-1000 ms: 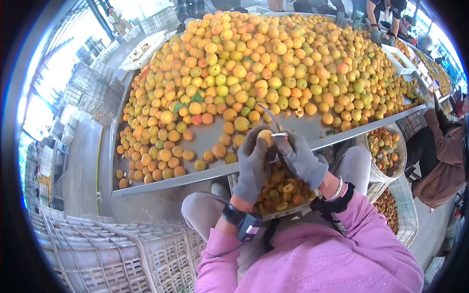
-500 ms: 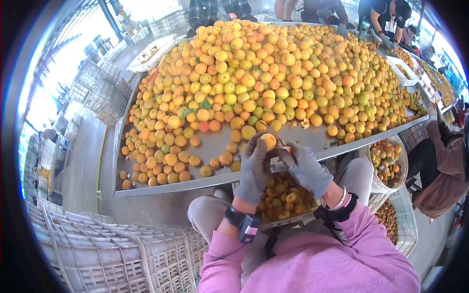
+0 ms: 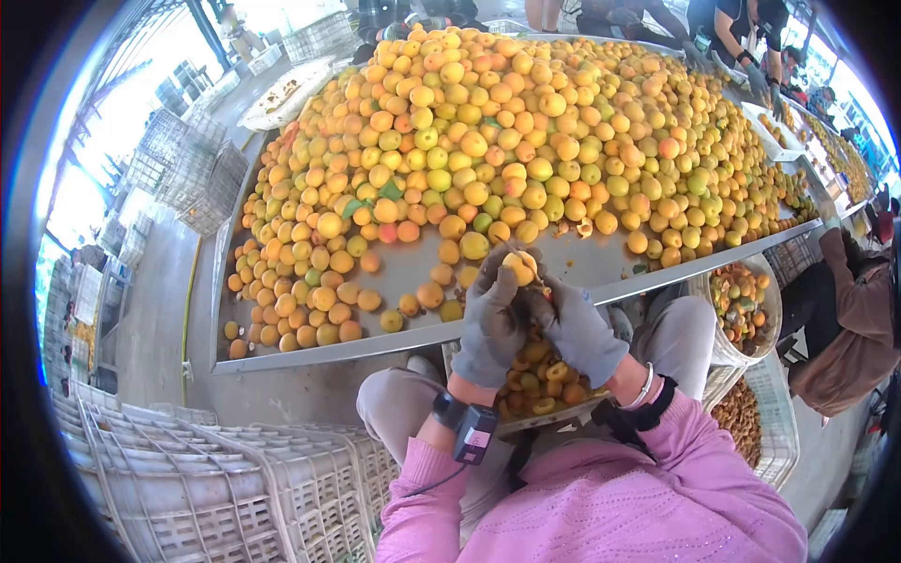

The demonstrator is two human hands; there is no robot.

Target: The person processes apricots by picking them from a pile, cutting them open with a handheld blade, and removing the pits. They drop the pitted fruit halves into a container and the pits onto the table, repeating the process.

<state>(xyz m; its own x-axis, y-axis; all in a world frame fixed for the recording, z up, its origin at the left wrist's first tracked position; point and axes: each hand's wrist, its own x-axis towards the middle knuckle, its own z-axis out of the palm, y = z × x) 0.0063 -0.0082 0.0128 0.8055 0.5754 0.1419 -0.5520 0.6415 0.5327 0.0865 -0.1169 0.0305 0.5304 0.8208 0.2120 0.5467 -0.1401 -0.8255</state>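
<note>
While I watch through the head camera, the left hand (image 3: pixel 490 328)'s fingers hold a yellow fruit (image 3: pixel 520 268) above the bench (image 3: pixel 404 270)'s near edge; I cannot tell what the right hand (image 3: pixel 584 327)'s fingers, bunched close beside it, grip. Below that edge, a crate (image 3: pixel 563 416) holds cut pieces; rightward, a bucket (image 3: pixel 775 314) holds orange fruit, a white basket (image 3: pixel 781 427) brown bits.

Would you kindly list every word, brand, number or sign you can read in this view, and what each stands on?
No legible text anywhere in the view.
Pale label on the dark wrist device: too small and blurred to read.
Stacked crates at the lower left: no lettering that I can make out.
</note>
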